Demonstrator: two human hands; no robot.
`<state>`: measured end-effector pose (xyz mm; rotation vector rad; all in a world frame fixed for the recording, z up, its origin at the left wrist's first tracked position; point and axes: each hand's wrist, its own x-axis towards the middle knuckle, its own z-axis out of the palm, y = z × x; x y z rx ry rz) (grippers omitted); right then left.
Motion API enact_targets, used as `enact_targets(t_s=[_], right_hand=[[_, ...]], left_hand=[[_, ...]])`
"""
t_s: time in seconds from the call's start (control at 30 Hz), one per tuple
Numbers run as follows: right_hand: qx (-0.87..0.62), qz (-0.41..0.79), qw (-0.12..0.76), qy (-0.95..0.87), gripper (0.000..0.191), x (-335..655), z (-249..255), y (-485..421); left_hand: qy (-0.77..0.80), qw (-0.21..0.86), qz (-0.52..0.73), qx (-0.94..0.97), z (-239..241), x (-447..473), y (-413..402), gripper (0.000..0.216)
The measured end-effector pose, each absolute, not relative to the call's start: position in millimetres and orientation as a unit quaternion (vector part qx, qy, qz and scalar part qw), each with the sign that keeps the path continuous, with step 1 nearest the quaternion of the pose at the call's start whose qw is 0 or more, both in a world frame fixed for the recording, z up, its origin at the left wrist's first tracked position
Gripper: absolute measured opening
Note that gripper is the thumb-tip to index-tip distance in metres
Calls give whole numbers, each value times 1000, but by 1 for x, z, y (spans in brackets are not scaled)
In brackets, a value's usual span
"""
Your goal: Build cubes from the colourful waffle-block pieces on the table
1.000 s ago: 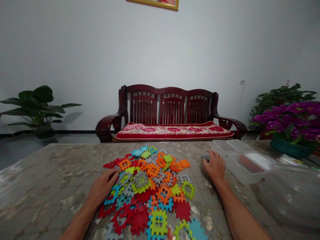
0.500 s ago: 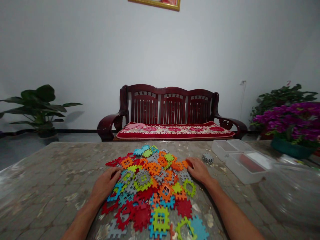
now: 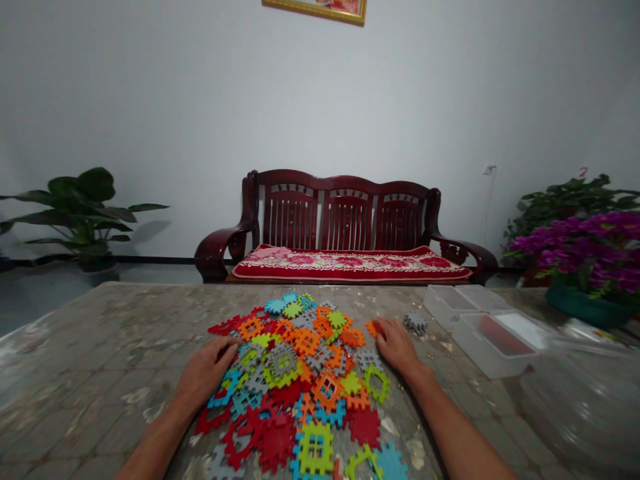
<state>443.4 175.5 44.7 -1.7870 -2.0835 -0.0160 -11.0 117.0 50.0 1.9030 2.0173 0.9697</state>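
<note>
Left hand [image 3: 207, 365]: resting at the left edge of the heap of toothed pieces [image 3: 291, 392], fingers loosely curled; tips partly hidden, cannot tell whether anything is gripped. Right hand [image 3: 397, 345]: just right of the heap, palm down, fingers bent over an orange piece [image 3: 371, 329]. Contact seems clear; firmness of grip cannot be told.

Heap lies on the bench [image 3: 125, 360], between the hands. Grey stack [image 3: 415, 323]: right of the heap, apart from it. Clear plastic box [image 3: 485, 357]: farther right of the heap.

Handling note (judgement): best to pinch the orange piece by opposite edges and lift it straight, so its teeth do not snag neighbours; left hand could steady the heap's edge.

Writing: pink mark [image 3: 583, 172], far right beyond the heap, looks like "2". No brand or label legible.
</note>
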Motion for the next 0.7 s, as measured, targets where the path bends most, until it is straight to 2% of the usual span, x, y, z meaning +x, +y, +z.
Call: enact_targets(t_s=[0.7], right_hand=[[-680,-18,188,-709,40,443,45,188]], left_hand=[[682,97,331,646,53,-10,114,39]])
